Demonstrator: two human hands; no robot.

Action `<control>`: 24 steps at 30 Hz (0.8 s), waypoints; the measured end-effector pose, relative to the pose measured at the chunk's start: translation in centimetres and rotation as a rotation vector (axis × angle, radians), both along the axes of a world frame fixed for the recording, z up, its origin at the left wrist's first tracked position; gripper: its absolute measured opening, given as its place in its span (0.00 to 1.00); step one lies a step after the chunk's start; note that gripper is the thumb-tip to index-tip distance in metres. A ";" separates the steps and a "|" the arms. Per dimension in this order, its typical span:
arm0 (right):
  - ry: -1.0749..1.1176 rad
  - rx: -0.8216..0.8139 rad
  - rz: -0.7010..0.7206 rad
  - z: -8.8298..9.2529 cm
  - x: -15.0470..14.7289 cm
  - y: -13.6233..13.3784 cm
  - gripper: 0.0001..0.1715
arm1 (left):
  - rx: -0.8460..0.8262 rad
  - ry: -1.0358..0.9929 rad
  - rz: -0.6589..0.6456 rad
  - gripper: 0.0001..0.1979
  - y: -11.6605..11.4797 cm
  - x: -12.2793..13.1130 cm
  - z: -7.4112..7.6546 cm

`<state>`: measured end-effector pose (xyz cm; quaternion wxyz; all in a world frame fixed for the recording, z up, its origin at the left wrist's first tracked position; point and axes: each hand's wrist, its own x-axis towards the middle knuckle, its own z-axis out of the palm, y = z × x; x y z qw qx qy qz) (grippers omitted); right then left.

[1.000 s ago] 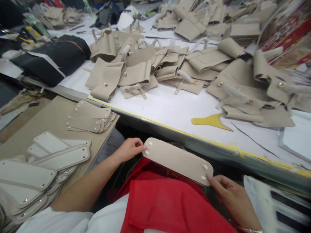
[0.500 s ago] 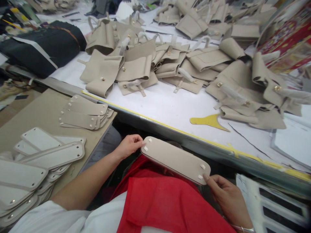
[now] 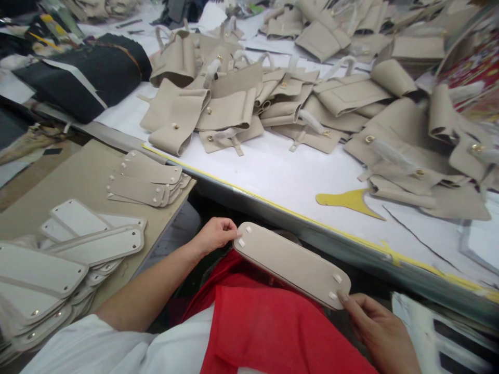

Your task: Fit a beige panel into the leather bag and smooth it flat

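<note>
While the beige panel [image 3: 291,264] is being held slantwise over the red cloth [image 3: 265,332] at the bottom centre of the frame, its left end is being pinched by the left hand [image 3: 216,235] and its lower right corner is being touched by the fingertips of the right hand [image 3: 374,330]. The hands are set well apart, and whether a thumb is clamped beneath on the right cannot be told. That lighter contact is being judged the weak point: the right end could be let slip onto the cloth. The small white tabs [image 3: 337,278] beside the fingertips could be rubbed loose. The table edge [image 3: 273,208] just above could be knocked.
</note>
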<state>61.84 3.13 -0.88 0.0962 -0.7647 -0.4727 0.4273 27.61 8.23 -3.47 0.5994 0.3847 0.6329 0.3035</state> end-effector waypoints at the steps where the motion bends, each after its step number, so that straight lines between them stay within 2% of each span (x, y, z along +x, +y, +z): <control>1: -0.004 0.003 0.004 0.0 0.0 0.0 0.28 | -0.005 -0.011 -0.002 0.14 0.1 -0.1 -0.1; 9: -0.037 -0.014 0.014 0.7 -0.7 0.2 0.27 | -0.026 -0.056 -0.017 0.12 0.1 -0.5 -0.5; 12: -0.022 -0.005 0.005 0.7 -0.7 0.1 0.27 | 0.010 0.030 -0.045 0.12 0.0 -0.5 -0.3; 19: 0.013 0.040 0.008 -0.1 -0.4 -0.3 0.26 | 0.211 0.267 -0.120 0.10 -0.2 -0.5 -0.4; 24: 0.049 0.085 -0.019 -0.1 -0.6 -0.1 0.25 | 0.227 0.366 -0.173 0.11 0.1 -0.4 -0.1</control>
